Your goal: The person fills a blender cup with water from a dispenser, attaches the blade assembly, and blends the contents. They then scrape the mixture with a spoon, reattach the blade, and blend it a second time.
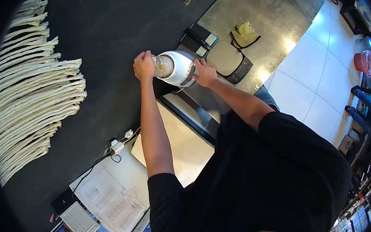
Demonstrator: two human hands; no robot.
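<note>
The head view showed the white machine (pixel 183 64) at 12 o'clock, on the near end of the steel tabletop (pixel 273 15), with both of your hands on it. Your left hand (pixel 144 66) had its grip closed around the far end of the clear cup (pixel 163 66). Your right hand (pixel 206 73) rested at the machine's other side, fingers by the dark panel (pixel 188 77); how tight that grip was, you couldn't tell from here, as the fingertips were partly hidden.

The cup looked like the weak point. Had your left hand pushed or turned harder than your right hand braced, the machine could have slid or tipped, or the cup could have come away crooked and spilled the pale stuff inside. With your right fingers so close to the panel, a stray press might have worked a control, if there was one under them.

The scale (pixel 224 58) sat just beside the machine at 3 o'clock, so a sideways slip could have knocked it. The cloth (pixel 245 34) lay at 2 o'clock, a smaller worry. A cord (pixel 178 91) showed by the machine at 6 o'clock, where a forearm might have caught it.
</note>
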